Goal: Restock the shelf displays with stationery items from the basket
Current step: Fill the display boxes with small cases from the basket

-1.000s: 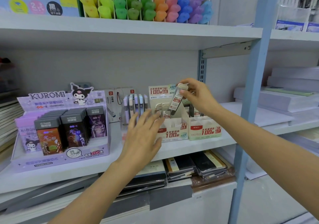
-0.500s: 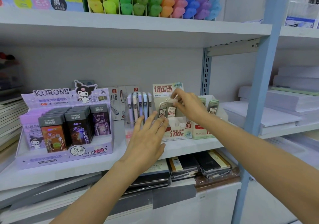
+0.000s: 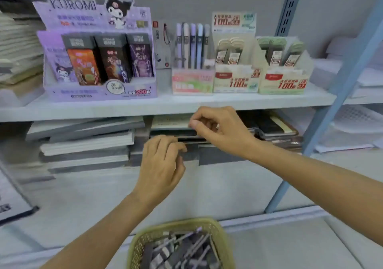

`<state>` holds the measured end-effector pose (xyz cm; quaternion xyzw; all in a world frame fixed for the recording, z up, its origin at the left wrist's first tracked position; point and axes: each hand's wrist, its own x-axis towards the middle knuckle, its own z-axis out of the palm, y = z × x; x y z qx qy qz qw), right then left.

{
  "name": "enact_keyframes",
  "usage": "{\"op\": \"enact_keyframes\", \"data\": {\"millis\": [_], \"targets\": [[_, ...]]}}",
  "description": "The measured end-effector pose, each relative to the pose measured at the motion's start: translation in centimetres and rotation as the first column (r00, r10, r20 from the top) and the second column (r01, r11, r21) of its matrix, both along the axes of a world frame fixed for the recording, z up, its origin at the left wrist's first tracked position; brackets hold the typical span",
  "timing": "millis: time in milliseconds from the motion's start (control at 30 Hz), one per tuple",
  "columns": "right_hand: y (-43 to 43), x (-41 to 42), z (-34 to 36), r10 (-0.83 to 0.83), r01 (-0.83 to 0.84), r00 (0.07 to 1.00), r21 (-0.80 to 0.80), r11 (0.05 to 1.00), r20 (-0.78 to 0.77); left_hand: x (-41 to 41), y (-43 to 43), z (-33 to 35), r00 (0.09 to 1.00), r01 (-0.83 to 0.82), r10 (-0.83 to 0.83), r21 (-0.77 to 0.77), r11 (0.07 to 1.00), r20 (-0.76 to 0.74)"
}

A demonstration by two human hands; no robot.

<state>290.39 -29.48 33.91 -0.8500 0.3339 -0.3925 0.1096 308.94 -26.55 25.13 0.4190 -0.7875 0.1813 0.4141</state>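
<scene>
A woven yellow-green basket (image 3: 145, 233) stands at the bottom of the head view, filled with several grey and purple stationery packs (image 3: 180, 250). Above it my left hand (image 3: 161, 165) hangs with loosely curled fingers and holds nothing. My right hand (image 3: 219, 127) is a little higher and to the right, in front of the lower shelf, its fingers also curled with nothing visible in them. On the shelf board (image 3: 145, 104) stand two cream lead-refill display boxes (image 3: 235, 77) (image 3: 284, 82), both with refill cases standing upright inside.
A purple Kuromi display (image 3: 99, 61) and a pink box of pens (image 3: 191, 80) share the shelf to the left. Stacked notebooks (image 3: 87, 142) and dark wrapped notebooks (image 3: 269, 125) fill the shelf below. A blue upright post (image 3: 323, 123) runs along the right.
My right hand left the refill case in the left cream box and came down. My left hand dropped from the shelf too. The view tilted down, bringing the basket in.
</scene>
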Motion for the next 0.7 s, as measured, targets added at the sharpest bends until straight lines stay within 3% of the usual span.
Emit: {"op": "enact_keyframes", "data": {"millis": [100,233,333,433,500,600,700], "targets": [[0.5,2.5,-8.6,0.108,-0.053,0.976,0.277,0.959,-0.189,2.9,2.7,-8.2,0.997,-0.080,0.079,0.324,0.942,0.018],[0.3,4.7,-21.4,0.254,0.019,0.865,0.536,0.844,-0.432,6.5,6.6,-18.6,0.969,-0.246,0.181,0.675,0.695,0.167],[1.0,4.4,-29.8,0.311,0.142,0.779,0.636,0.758,-0.544,8.8,9.0,-24.5,0.934,-0.352,0.230,0.817,0.457,0.274],[2.2,4.0,-35.9,0.329,0.242,0.735,0.683,0.689,-0.593,10.7,10.5,-28.1,0.922,-0.386,0.124,0.881,0.273,0.366],[2.9,4.0,-38.8,0.370,0.274,0.663,0.670,0.690,-0.651,11.3,11.0,-29.5,0.940,-0.339,0.110,0.907,0.251,0.322],[3.8,4.0,-41.7,0.384,0.314,0.530,0.596,0.739,-0.756,11.4,11.5,-30.5,0.956,-0.289,0.145,0.905,0.312,0.256],[4.3,3.7,-43.4,0.333,0.320,0.499,0.527,0.787,-0.800,10.9,11.6,-31.1,0.949,-0.304,0.186,0.891,0.338,0.254]]}}
